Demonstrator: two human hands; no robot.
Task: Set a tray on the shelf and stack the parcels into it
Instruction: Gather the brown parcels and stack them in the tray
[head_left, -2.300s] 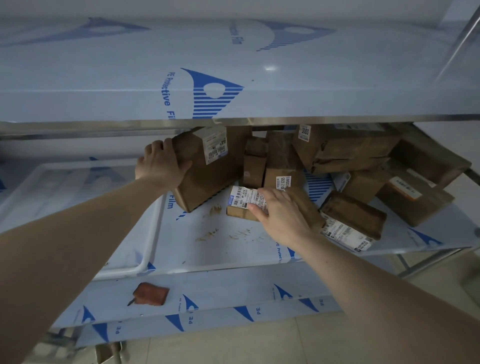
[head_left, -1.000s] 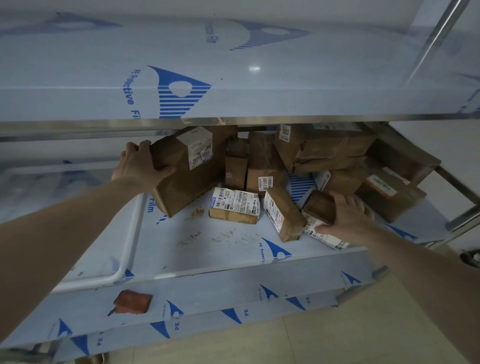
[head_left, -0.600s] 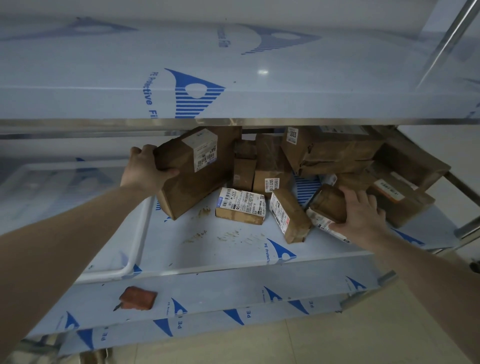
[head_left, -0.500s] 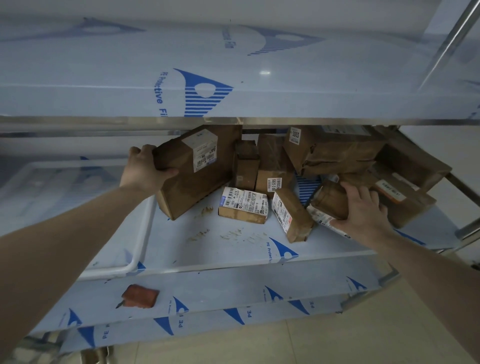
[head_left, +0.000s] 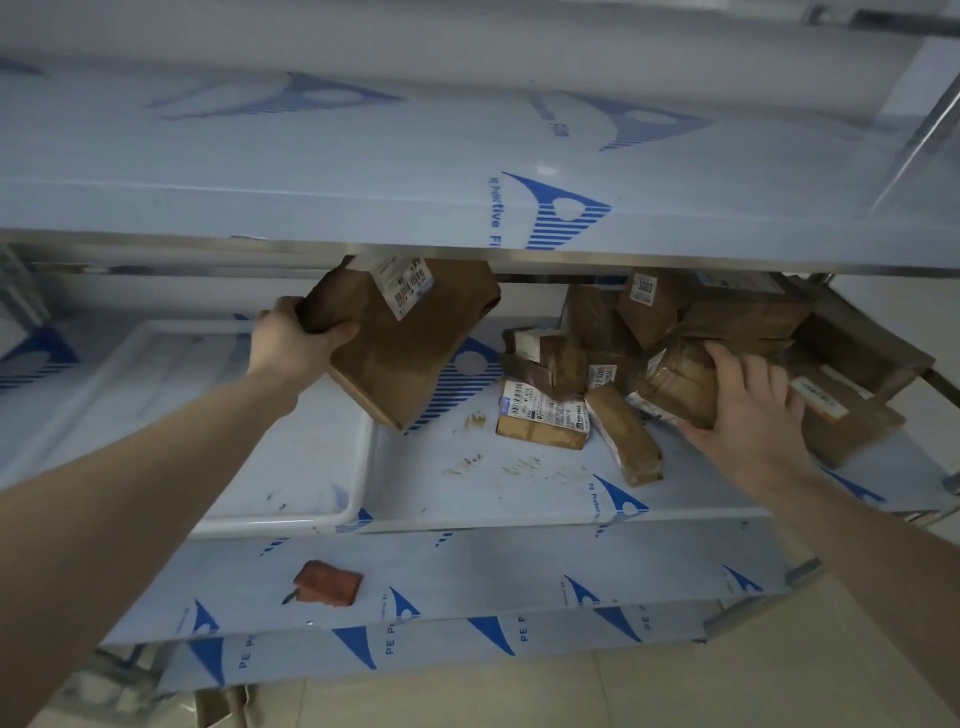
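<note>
A white tray (head_left: 291, 514) sits on the left half of the middle shelf (head_left: 519, 499). My left hand (head_left: 296, 343) grips the left end of a large brown parcel (head_left: 410, 343), lifted off the shelf and tilted just right of the tray's edge. My right hand (head_left: 748, 410) curls round a medium brown parcel (head_left: 675, 384) in the pile at the right, raised at one end. A flat labelled parcel (head_left: 543, 415) and a narrow parcel (head_left: 626, 436) lie loose on the shelf in front of the pile.
Several more brown parcels (head_left: 727, 317) are heaped at the back right of the shelf. The upper shelf (head_left: 467, 208) overhangs close above them. A reddish-brown block (head_left: 328, 582) lies on the lower shelf. A metal post (head_left: 919, 119) rises at the right.
My left hand has lifted the large parcel off the shelf and tilted it toward the tray. My right hand has closed round the medium parcel and raised it slightly.
</note>
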